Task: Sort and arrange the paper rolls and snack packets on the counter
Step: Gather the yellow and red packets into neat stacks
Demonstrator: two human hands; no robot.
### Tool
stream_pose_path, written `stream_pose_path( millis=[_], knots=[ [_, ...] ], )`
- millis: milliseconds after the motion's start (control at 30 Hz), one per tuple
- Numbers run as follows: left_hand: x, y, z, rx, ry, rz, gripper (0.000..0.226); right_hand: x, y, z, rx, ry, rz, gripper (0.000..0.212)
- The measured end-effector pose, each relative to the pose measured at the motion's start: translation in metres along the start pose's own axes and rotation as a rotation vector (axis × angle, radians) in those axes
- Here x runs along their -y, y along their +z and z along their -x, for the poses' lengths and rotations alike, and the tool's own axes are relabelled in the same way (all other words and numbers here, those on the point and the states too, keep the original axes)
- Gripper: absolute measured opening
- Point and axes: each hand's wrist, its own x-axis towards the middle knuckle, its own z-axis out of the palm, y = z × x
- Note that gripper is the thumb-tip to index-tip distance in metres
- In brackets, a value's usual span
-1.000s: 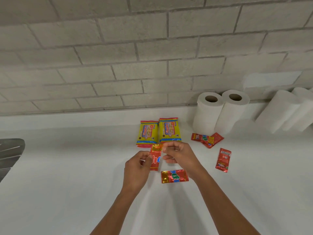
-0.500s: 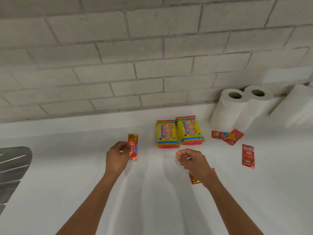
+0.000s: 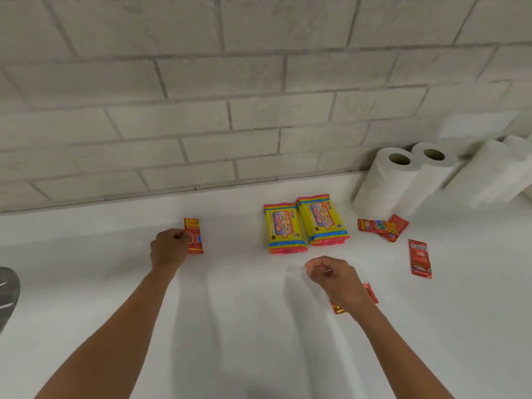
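My left hand [image 3: 168, 249] pinches a small red snack packet [image 3: 195, 239] by its left edge, low over the white counter [image 3: 244, 326] at the left. My right hand [image 3: 334, 276] hovers with fingers curled and nothing in them, partly covering another red packet [image 3: 371, 293] on the counter. Two stacks of yellow snack packets [image 3: 305, 226] lie side by side in the middle. A small pile of red packets [image 3: 381, 227] and a single red packet [image 3: 420, 258] lie to the right. Two upright paper rolls [image 3: 400, 180] stand at the back right, with more rolls [image 3: 489, 174] leaning beside them.
A grey brick wall [image 3: 230, 96] runs along the back of the counter. The metal edge of a sink [image 3: 7, 295] shows at the far left.
My left hand carried the red packet leftwards, away from the yellow packets, down toward the counter. My right hand let go of it and drew back over the other red packet.
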Motion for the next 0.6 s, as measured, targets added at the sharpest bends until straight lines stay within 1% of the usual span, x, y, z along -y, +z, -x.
stream_pose_path(
  millis=[133, 233, 433, 600],
  knots=[
    [0.001, 0.0037, -0.0081, -0.021, 0.008, -0.089, 0.026, 0.0, 0.0032, 0.0004, -0.01, 0.019, 0.033, 0.013],
    [-0.0001, 0.0045, -0.0082, -0.045, 0.061, -0.143, 0.027, 0.0003, 0.0039, 0.0009, -0.02, 0.019, 0.038, 0.013],
    [0.0026, 0.0045, -0.0066, -0.027, 0.167, -0.285, 0.03, -0.0022, 0.0046, 0.0022, -0.036, 0.032, 0.096, 0.016],
    [0.0028, 0.0045, -0.0084, -0.027, 0.184, -0.322, 0.033, -0.007, -0.0027, 0.0053, -0.052, 0.034, 0.122, 0.016]
  ],
)
